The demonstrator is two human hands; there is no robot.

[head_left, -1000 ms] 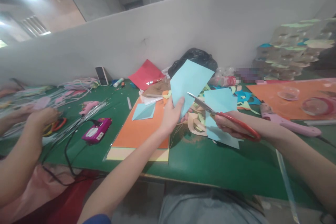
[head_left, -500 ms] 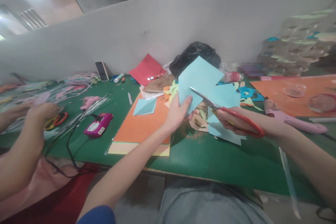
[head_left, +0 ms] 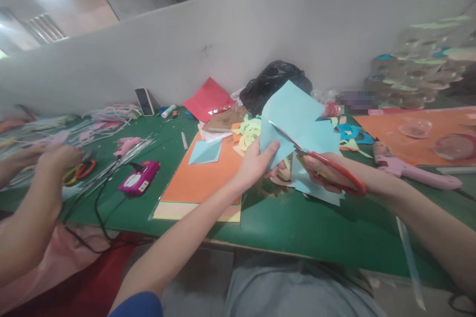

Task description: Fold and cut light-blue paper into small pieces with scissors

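A sheet of light blue paper (head_left: 288, 106) is pinched between the thumb and fingers of my left hand (head_left: 258, 161), held up above the table. My right hand (head_left: 322, 171) grips red-handled scissors (head_left: 344, 173), whose blades lie across the face of the sheet and point toward its left part. From here I cannot tell how far apart the blades are. Below the held sheet, more light blue paper (head_left: 316, 190) lies on the green table (head_left: 282, 228), beside pale green scraps (head_left: 249, 131).
Orange sheets (head_left: 201, 178) lie left of my hands, with a folded blue piece (head_left: 205, 152) on top. A pink glue gun (head_left: 420, 171) rests at right. Behind stands a black plastic bag (head_left: 277, 84). At left, a co-worker's hands (head_left: 61, 158) work near a purple box (head_left: 139, 178).
My left hand and the blue sheet have shifted slightly right. The scissors have moved a little left, so the blades reach further across the sheet.
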